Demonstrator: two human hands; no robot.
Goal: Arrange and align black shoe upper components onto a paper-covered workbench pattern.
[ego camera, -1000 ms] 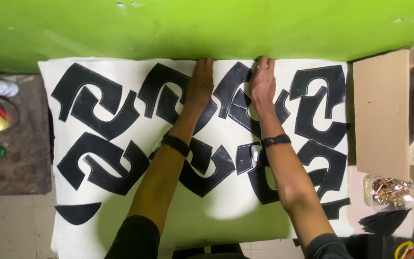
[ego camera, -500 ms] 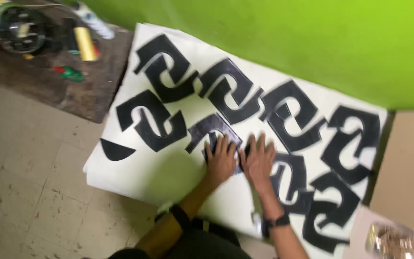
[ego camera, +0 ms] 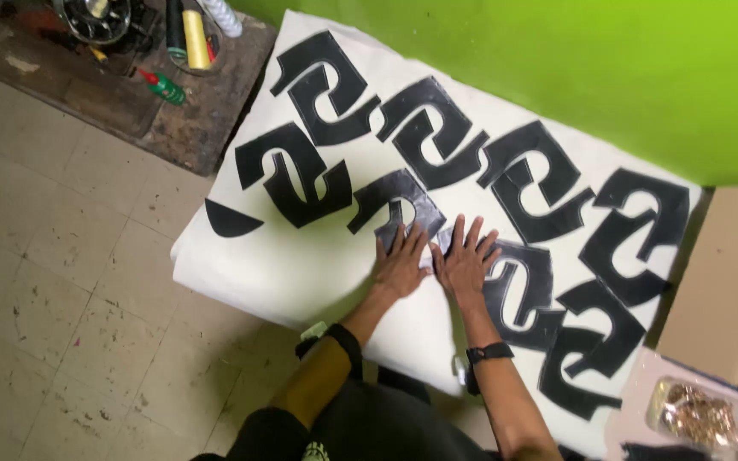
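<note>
From the head camera I look down on a white sheet point(ego camera: 301, 273) spread over the floor against a green wall point(ego camera: 557, 77). My left hand point(ego camera: 401, 263) lies flat, fingers spread, palm down on the sheet, its fingertips touching the lower edge of a black curved cut-out point(ego camera: 396, 198) near the middle of the sheet. My right hand point(ego camera: 465, 263) lies just beside it, also flat and spread wide, its fingers resting against the next black cut-out point(ego camera: 518, 282) to the right. Neither hand grips anything; both press open on the surface. A dark band sits on the left forearm and a black watch point(ego camera: 489, 352) on the right wrist.

More black cut-outs of the same hooked shape cover the sheet: two at the far left point(ego camera: 322, 85), others along the wall side point(ego camera: 433, 128), and more running to the right point(ego camera: 634, 235). A small black half-moon piece point(ego camera: 228, 222) lies alone by the sheet's left edge. Far left, on a dark mat point(ego camera: 190, 128), stand a yellow tube point(ego camera: 194, 38) and a green bottle point(ego camera: 164, 87). At right, a cardboard box point(ego camera: 719, 273) and a clear tub of metal bits point(ego camera: 698, 414) sit near the sheet.
</note>
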